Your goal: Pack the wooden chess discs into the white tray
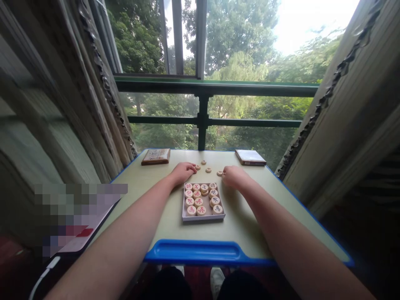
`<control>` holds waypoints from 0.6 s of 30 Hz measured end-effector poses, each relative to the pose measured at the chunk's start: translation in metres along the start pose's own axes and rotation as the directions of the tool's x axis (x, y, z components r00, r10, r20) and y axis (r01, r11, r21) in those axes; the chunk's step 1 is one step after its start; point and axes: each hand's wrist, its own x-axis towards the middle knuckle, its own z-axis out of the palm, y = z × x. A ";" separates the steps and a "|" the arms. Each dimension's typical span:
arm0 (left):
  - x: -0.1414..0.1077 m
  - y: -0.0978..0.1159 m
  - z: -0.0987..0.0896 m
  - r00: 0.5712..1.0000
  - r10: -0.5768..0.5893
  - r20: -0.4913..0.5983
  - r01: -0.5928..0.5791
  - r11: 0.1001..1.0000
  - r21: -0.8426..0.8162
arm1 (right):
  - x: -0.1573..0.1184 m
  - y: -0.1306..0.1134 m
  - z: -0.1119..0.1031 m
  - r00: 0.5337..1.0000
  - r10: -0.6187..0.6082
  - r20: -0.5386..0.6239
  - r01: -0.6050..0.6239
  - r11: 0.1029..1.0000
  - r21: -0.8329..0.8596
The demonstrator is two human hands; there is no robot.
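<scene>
My left hand (183, 172) rests on the table with its fingers curled, fingertips closed at the edge of a round wooden Chinese chess piece (198, 167). On the other side, my right hand (231, 176) is closed, its fingertips on another Chinese chess piece (220, 173). Between the hands lie two loose pieces, one in the middle (208, 170) and one farther back (203, 162). Nearer to me sits a shallow open box (203, 219), holding pieces with red characters at the left and dark ones at the right. Bare box floor shows right of its middle.
A brown flat box (155, 156) lies at the table's back left, a white-topped one (250, 157) at the back right. The pale table (168, 225) has a blue rim with a molded tray groove (196, 251) in front. Curtains and a railed window surround it.
</scene>
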 end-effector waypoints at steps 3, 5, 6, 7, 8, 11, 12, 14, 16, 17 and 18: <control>-0.001 -0.001 0.000 0.999 -0.037 -0.034 0.038 0.999 0.029 | 0.002 0.000 0.003 0.998 -0.042 -0.040 0.042 0.999 0.014; 0.000 -0.001 -0.001 0.999 -0.003 -0.048 0.006 0.998 0.062 | 0.004 0.001 0.006 0.994 -0.063 -0.088 0.067 0.997 0.044; 0.000 -0.001 -0.001 0.999 0.026 -0.046 -0.022 0.996 0.083 | 0.006 0.002 0.007 0.991 -0.076 -0.110 0.083 0.994 0.064; 0.000 -0.001 0.000 0.998 0.048 -0.036 -0.044 0.995 0.095 | 0.007 0.002 0.009 0.988 -0.089 -0.128 0.100 0.992 0.082; 0.000 -0.001 0.000 0.998 0.058 -0.019 -0.056 0.994 0.096 | 0.008 0.003 0.011 0.985 -0.098 -0.139 0.112 0.989 0.098; 0.000 -0.001 0.001 0.999 0.032 0.020 -0.033 0.998 0.054 | 0.011 0.004 0.015 0.982 -0.097 -0.164 0.119 0.985 0.125; 0.000 -0.002 0.001 1.000 0.018 0.014 -0.019 0.999 0.045 | 0.011 0.004 0.016 0.981 -0.087 -0.175 0.110 0.985 0.131; 0.000 -0.003 0.000 1.000 -0.009 -0.021 0.010 0.999 0.044 | 0.012 0.005 0.017 0.978 -0.066 -0.199 0.094 0.986 0.136; 0.000 -0.004 -0.002 0.997 -0.043 -0.058 0.046 0.998 0.046 | 0.013 0.005 0.017 0.973 -0.084 -0.215 0.112 0.986 0.125; 0.001 -0.004 -0.002 0.996 -0.055 -0.066 0.058 0.998 0.038 | 0.014 0.006 0.018 0.972 -0.105 -0.212 0.132 0.985 0.115; 0.001 -0.005 -0.003 0.996 -0.062 -0.067 0.064 0.998 0.022 | 0.015 0.006 0.018 0.971 -0.129 -0.201 0.153 0.983 0.106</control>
